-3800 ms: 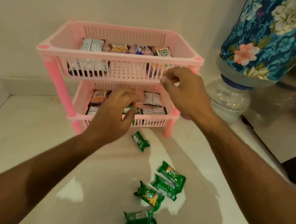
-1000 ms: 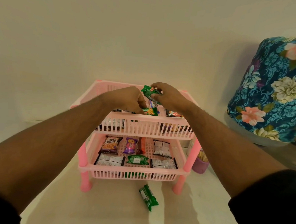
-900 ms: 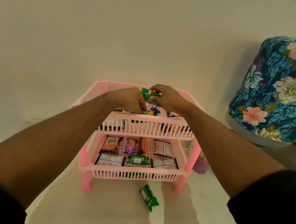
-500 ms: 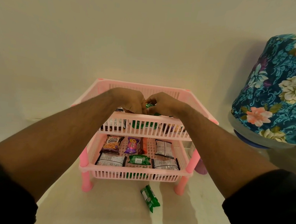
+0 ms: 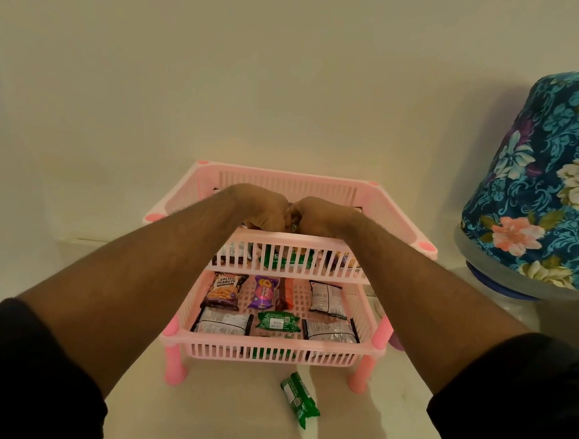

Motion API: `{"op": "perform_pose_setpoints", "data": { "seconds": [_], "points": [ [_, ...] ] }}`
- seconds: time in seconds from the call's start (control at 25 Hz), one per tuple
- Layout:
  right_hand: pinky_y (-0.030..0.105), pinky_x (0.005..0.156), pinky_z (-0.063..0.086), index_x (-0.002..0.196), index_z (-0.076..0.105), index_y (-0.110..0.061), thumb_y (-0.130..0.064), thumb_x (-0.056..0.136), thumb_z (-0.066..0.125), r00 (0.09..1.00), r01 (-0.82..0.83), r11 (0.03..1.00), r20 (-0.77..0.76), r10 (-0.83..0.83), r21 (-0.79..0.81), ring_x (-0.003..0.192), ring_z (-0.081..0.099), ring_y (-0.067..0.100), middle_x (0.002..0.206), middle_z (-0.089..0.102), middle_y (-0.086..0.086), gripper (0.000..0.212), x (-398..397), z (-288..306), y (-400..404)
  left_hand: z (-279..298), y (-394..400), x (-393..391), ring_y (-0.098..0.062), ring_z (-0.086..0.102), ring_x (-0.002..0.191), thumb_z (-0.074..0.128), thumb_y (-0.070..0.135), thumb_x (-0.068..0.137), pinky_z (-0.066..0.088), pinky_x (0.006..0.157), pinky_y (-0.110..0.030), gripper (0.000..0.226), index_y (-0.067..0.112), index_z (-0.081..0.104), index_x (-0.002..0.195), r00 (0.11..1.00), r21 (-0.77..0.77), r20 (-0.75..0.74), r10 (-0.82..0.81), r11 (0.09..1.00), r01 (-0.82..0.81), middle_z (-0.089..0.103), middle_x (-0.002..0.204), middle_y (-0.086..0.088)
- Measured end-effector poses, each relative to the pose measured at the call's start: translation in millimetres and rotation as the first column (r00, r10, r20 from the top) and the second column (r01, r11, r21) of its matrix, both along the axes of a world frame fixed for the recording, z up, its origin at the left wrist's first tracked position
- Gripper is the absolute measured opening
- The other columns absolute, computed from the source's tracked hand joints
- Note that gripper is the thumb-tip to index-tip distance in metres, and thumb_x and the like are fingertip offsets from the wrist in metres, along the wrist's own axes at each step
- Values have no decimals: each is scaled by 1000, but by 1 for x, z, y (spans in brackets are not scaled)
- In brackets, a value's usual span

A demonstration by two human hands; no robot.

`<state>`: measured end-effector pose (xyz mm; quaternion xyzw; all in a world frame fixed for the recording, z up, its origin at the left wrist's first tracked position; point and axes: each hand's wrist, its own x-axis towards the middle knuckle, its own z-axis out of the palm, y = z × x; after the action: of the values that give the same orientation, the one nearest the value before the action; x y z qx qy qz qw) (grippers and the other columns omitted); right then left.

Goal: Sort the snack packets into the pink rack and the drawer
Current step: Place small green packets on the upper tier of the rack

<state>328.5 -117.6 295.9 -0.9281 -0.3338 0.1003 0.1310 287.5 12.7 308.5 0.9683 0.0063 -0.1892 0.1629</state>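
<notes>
Snack packet, green (image 5: 299,399): glossy foil, oblong, crimped ends; lies loose on the pale counter at lower centre of the frame, just before the pink rack (image 5: 273,352), long axis running diagonally from upper left to lower right. It is below both hands and slightly nearer the right.

Left hand (image 5: 260,208) and right hand (image 5: 319,216): knuckles together over the rack's upper tier, fingers curled downward; whether they pinch anything cannot be told.

Rack: slatted moulded plastic, two tiers, both holding packets.

Dim, warm yellowish light, low contrast. Soft shadows run toward the camera on the pale glossy table (image 5: 235,419). Wide-angle bending at edges.
</notes>
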Motion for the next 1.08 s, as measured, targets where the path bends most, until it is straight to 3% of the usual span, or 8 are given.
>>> {"op": "perform_pose_setpoints", "data": {
  "seconds": [0.08, 0.28, 0.44, 0.6, 0.72, 0.8, 0.96, 1.08],
  "points": [
    [28, 73, 55, 112, 71, -10, -2, 92, 59, 1000, 9, 1000, 17, -9, -6, 86, 66, 17, 106, 72, 6, 25, 1, -2, 2, 0, 0, -1, -18, 72, 87, 82, 15, 80, 59, 70, -29, 34, 10, 72, 113, 1000, -2, 3, 2, 1000, -2, 74, 99, -3],
    [41, 93, 55, 115, 72, -8, -6, 89, 68, 998, 2, 1000, 59, -1, -26, 101, 67, 24, 111, 72, 8, 26, 2, -2, 2, 4, 6, -7, -19, 73, 94, 79, 17, 83, 60, 86, -34, 31, 12, 74, 113, 998, -66, 52, 21, 998, -18, 76, 105, -3],
    [32, 93, 48, 121, 69, -8, -13, 90, 69, 995, 10, 997, 101, -18, 77, 106, 64, 20, 119, 70, 5, 31, -3, 7, -7, 12, 21, -24, -11, 71, 82, 74, 26, 88, 56, 72, -25, 16, 16, 78, 101, 929, -159, 363, 67, 987, -9, 76, 92, 5],
    [26, 85, 42, 121, 68, -11, -20, 94, 64, 986, 30, 985, 155, -57, 172, 102, 61, 16, 122, 69, 4, 28, -17, 11, -20, 2, 25, -60, -3, 64, 82, 68, 26, 93, 50, 72, -21, 11, 23, 73, 102, 619, -322, 743, 255, 947, -3, 70, 94, 10],
    [23, 73, 40, 115, 70, -19, -30, 96, 62, 982, 38, 970, 170, -81, 240, 92, 60, 9, 115, 70, -2, 23, -37, 11, -39, -21, 19, -97, 2, 63, 85, 66, 19, 94, 47, 68, -10, 12, 23, 69, 104, 331, -432, 864, 379, 897, 100, 65, 101, 13],
    [24, 79, 43, 115, 70, -22, -32, 96, 61, 972, 42, 954, 210, -108, 297, 95, 61, 9, 114, 70, -6, 23, -55, 13, -55, -39, 14, -125, 3, 62, 89, 66, 13, 93, 49, 67, -8, 14, 22, 69, 104, 249, -450, 881, 403, 875, 176, 63, 103, 14],
    [25, 88, 45, 116, 69, -25, -34, 95, 63, 934, 33, 907, 310, -177, 420, 101, 60, 7, 117, 67, -10, 23, -98, 11, -86, -87, -2, -168, -2, 63, 92, 64, 3, 91, 50, 68, -9, 16, 13, 68, 102, 232, -434, 897, 376, 851, 297, 61, 104, 7],
    [26, 87, 45, 112, 69, -27, -34, 94, 63, 917, 37, 897, 341, -205, 440, 102, 59, 5, 115, 66, -11, 21, -134, -7, -107, -139, -18, -188, -6, 63, 94, 65, 0, 89, 50, 75, -12, 15, 7, 69, 102, 308, -455, 880, 362, 830, 323, 63, 102, 3]
  ]
}}
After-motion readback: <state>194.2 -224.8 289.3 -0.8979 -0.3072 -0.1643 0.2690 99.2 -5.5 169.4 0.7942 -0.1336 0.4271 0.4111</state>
